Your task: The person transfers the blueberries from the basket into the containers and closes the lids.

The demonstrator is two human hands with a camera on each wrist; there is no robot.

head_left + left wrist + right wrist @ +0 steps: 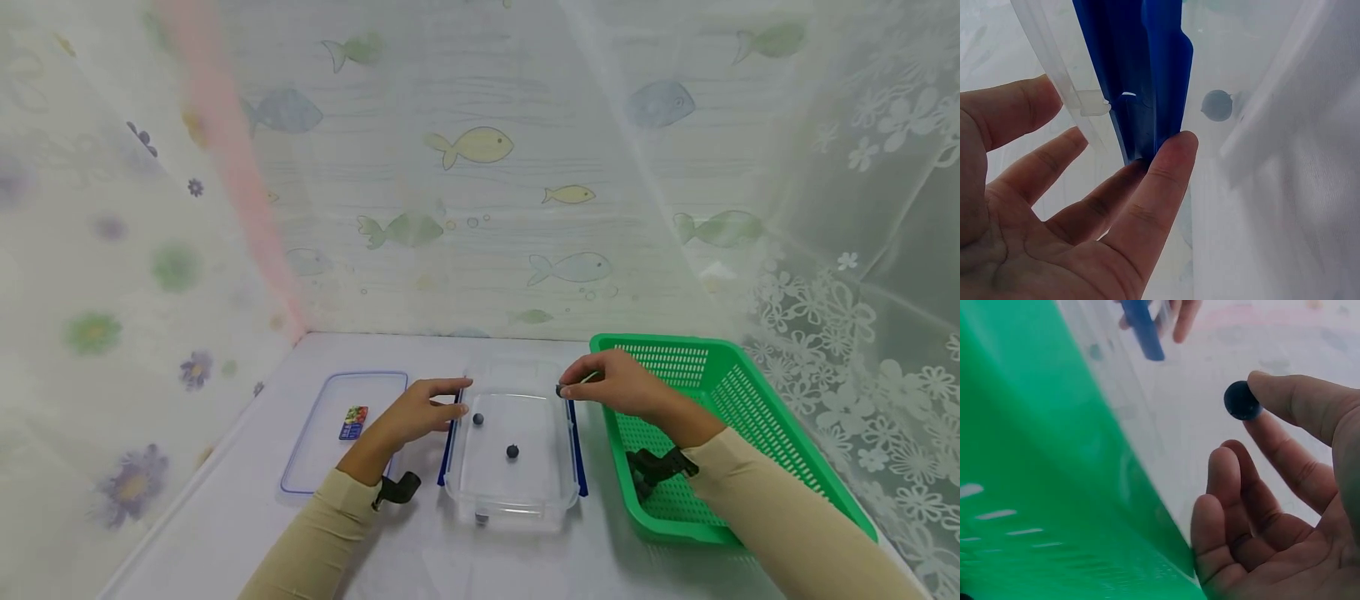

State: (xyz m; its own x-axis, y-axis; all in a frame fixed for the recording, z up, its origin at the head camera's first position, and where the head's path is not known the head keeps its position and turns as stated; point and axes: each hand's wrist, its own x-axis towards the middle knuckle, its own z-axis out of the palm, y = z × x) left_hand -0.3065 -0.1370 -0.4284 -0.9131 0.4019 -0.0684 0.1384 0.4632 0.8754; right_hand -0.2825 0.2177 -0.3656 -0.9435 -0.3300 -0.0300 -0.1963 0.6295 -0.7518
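Observation:
In the head view, a clear plastic container with blue side latches stands in the middle. Blueberries are spread over it, one nearer the left side and one at the front edge. My left hand is at its left side. Seen from the left wrist, fairly straight fingers touch the blue latch and the clear rim. Above the container's right far corner, my right hand pinches a blueberry between thumb and index finger. Its other fingers curl loosely beside the green basket in the right wrist view.
A green perforated basket stands on the right, with dark round items partly hidden behind the right wrist's camera. To the left lies a clear lid with a blue edge and a colourful label. Patterned curtains enclose the white table.

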